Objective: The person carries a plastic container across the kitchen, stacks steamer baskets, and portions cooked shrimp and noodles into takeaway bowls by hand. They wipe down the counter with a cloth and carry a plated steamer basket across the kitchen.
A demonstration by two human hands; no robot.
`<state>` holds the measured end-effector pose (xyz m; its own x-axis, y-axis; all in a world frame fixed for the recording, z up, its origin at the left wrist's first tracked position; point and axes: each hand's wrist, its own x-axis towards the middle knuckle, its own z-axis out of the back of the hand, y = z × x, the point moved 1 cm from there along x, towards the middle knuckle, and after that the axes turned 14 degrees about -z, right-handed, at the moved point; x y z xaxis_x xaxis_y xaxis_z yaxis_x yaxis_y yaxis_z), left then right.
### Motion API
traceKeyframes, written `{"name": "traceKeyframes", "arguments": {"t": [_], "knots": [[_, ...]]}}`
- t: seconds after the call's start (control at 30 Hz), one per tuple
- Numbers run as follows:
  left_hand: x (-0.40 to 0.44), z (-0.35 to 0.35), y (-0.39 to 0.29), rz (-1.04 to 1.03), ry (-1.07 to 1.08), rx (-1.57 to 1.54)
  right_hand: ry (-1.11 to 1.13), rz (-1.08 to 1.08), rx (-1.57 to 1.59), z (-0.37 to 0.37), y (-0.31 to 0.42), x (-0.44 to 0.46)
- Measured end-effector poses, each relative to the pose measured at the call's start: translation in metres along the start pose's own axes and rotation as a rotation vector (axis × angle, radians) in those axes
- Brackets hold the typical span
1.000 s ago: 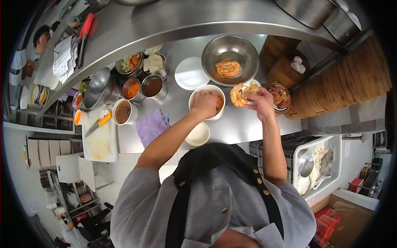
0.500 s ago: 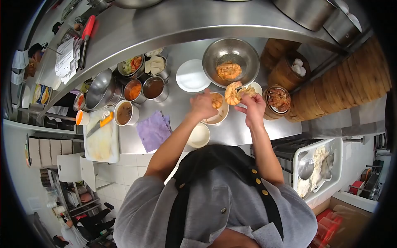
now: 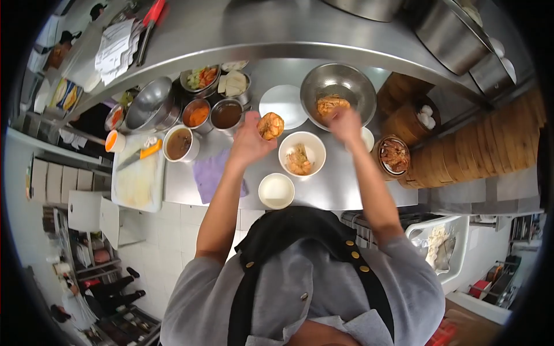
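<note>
My left hand point(image 3: 252, 143) is closed around an orange cooked prawn point(image 3: 270, 126), held up left of a white paper bowl point(image 3: 319, 142). Inside that bowl lies another cooked prawn point(image 3: 299, 161). My right hand point(image 3: 347, 128) is over the front rim of a steel mixing bowl point(image 3: 365, 83), its fingers at the prawns point(image 3: 331, 104) in it. Motion blurs those fingers, so their grip does not show. Below the paper bowl stands a smaller white bowl point(image 3: 276, 191), and a white plate point(image 3: 284, 107) lies behind my left hand.
Steel pots of brown sauce point(image 3: 227, 115) and orange bits point(image 3: 196, 113) stand left, with a purple cloth point(image 3: 218, 176) and a cutting board point(image 3: 136, 185) with a knife. Bamboo steamers point(image 3: 473, 153) line the right. A steel shelf point(image 3: 271, 34) overhangs the back.
My left hand has come out of the paper bowl, leftward, with a prawn in it. My right hand has moved from above the paper bowl to the steel bowl and no longer shows its prawn.
</note>
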<state>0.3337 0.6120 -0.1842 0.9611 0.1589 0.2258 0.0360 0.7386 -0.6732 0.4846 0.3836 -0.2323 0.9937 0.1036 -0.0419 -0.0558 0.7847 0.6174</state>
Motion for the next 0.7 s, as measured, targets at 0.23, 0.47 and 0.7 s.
{"name": "traceKeyframes", "arguments": {"t": [0.23,0.47,0.7], "knots": [[-0.025,-0.004,-0.002,0.078,0.031,0.041,0.043,-0.118,-0.371,0.005,-0.037,0.093],[-0.032,-0.004,0.011,0.038,-0.050,0.000,0.203,0.054,-0.002,0.035,-0.001,0.033],[-0.027,-0.002,-0.004,-0.016,0.071,0.004,0.393,0.114,-0.045,-0.001,0.010,-0.038]]}}
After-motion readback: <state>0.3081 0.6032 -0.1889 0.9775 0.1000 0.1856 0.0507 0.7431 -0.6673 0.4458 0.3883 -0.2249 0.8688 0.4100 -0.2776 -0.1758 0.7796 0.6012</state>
